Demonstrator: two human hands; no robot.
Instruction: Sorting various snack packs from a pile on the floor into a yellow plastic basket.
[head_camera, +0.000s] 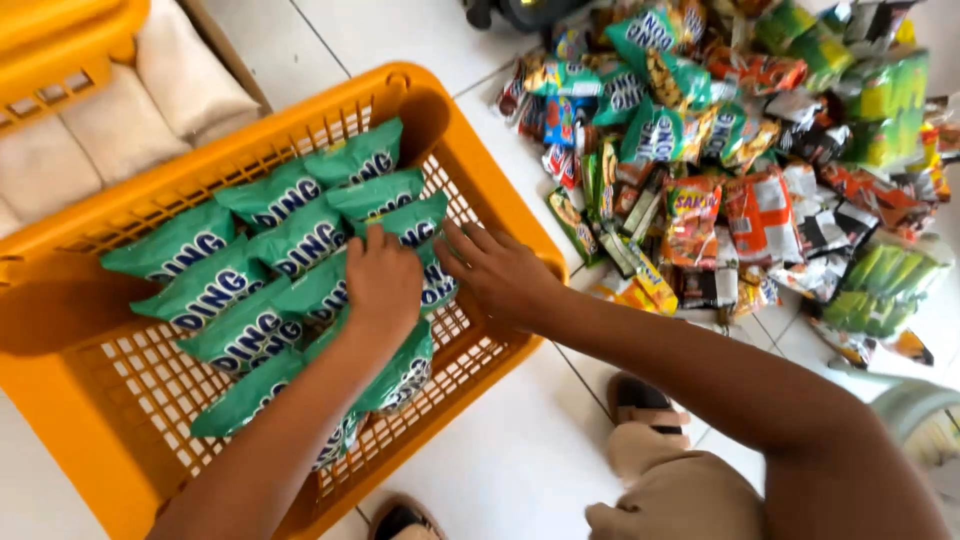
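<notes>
Green snack packets (300, 240) are best pressed flat by the open, empty left hand (382, 285) and right hand (497, 272) near the orange crate's (60, 420) right edge

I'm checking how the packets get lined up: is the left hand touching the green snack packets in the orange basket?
Touching. The head view shows the left hand lying flat on the green snack packets inside the orange basket, with no gap.

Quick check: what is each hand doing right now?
Left hand: open, palm down on the green snack packets in the orange basket.
Right hand: open, fingers touching the same packets.
</notes>
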